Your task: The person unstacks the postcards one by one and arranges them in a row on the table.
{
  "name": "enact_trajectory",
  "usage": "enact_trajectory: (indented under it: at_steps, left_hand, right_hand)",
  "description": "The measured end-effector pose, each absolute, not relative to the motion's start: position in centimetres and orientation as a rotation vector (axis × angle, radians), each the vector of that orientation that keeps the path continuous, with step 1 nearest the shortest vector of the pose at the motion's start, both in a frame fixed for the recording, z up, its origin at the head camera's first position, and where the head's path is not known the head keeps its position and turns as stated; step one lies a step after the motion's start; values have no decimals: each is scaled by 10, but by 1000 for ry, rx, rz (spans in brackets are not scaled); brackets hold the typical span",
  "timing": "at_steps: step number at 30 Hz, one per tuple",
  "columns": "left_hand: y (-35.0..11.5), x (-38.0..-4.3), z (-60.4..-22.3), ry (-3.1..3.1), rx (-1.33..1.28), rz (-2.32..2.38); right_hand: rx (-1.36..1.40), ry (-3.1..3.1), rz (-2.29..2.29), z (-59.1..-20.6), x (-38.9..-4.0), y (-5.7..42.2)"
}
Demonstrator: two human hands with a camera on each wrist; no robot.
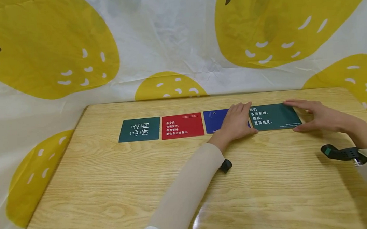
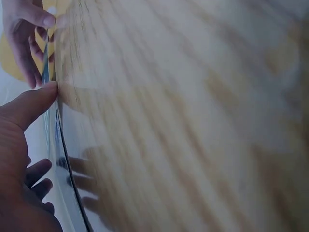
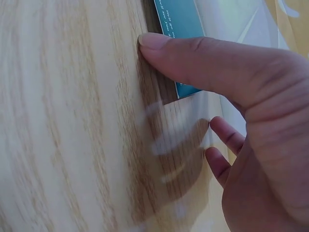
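A dark green card (image 1: 274, 119) with white Chinese lettering lies at the right end of a row of cards, close over the wooden table. My left hand (image 1: 236, 122) spans its left end, thumb at the near corner and fingers at the far one. Beneath that hand, a blue card (image 1: 213, 121) is partly hidden. At the opposite end my right hand (image 1: 323, 117) grips the green card between thumb and fingers, at the near and far corners. In the right wrist view, the thumb (image 3: 164, 50) overlaps the card's lettered edge (image 3: 181, 24).
Left of the blue card lie a red card (image 1: 182, 125) and another green card (image 1: 139, 129), both lettered. The wooden table (image 1: 113, 192) meets a white curtain (image 1: 167, 36) with yellow fruit prints at the back. Dark wrist straps (image 1: 342, 153) sit at the sleeves.
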State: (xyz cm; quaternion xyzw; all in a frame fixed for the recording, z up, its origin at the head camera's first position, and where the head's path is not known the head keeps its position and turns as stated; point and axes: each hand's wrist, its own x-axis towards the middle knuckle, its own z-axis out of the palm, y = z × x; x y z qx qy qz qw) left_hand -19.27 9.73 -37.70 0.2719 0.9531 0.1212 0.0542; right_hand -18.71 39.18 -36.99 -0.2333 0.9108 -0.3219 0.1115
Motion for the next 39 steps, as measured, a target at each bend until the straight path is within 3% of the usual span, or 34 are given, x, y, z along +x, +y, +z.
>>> enact_trajectory:
  at_steps: [29, 39]
  left_hand:
    - [99, -192, -374, 2857, 776, 339]
    - [88, -184, -370, 2863, 908, 471]
  right_hand:
    - [-613, 2644, -835, -362, -188, 389]
    - [-690, 2747, -852, -350, -174, 384]
